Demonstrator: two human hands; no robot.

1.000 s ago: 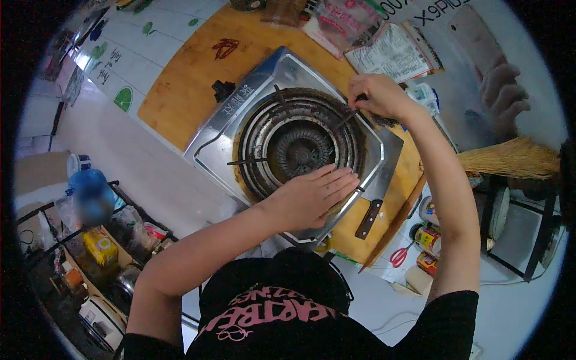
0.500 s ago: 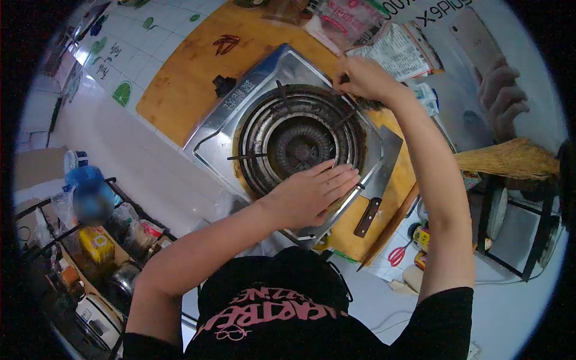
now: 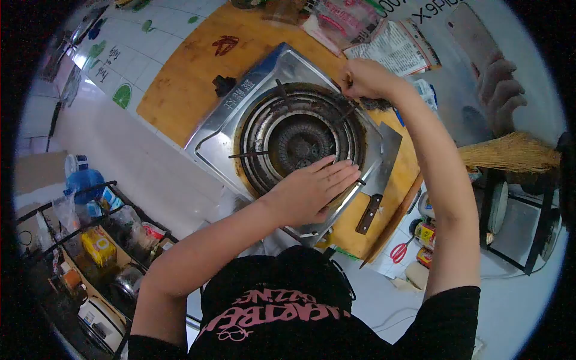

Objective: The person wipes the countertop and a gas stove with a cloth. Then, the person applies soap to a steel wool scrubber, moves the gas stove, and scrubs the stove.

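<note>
A silver gas stove (image 3: 219, 129) with a blackened round burner (image 3: 303, 144) sits at an angle on a wooden board (image 3: 174, 96). My left hand (image 3: 312, 191) lies flat on the stove's near right edge, its fingers stretched over the burner rim. At the stove's far right edge, my right hand (image 3: 363, 79) is closed with fingers pinched together; what it holds is hidden. Dark scouring-like material (image 3: 376, 104) shows just below that hand. A cleaver (image 3: 378, 192) with a brown handle lies along the stove's right side.
Dried red chillies (image 3: 225, 45) lie on the board's far part. Plastic food packets (image 3: 393, 51) are at the back right. A straw broom (image 3: 510, 155), red scissors (image 3: 398, 252) and jars (image 3: 425, 234) are on the right. A rack with a yellow package (image 3: 99, 247) stands at left.
My right hand has moved away and slightly left along the stove's far right edge. My left hand has stayed on the near edge, nearly still.
</note>
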